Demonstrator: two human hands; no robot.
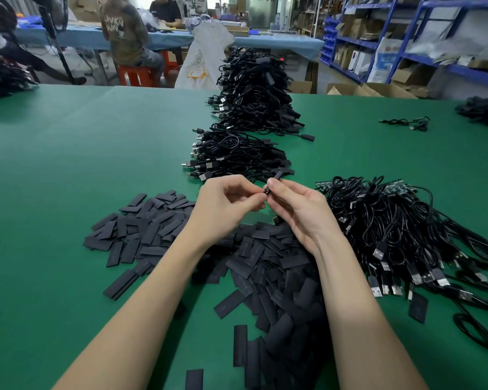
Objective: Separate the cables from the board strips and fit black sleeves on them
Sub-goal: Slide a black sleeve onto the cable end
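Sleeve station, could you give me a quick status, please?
Left hand and right hand both pinching one black sleeve. Nothing in the way.

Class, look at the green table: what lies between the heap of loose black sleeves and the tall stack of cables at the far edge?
In the head view, a lower pile of cables and the two hands.

Flat black sleeves heaped nearest; cables on board strips right.
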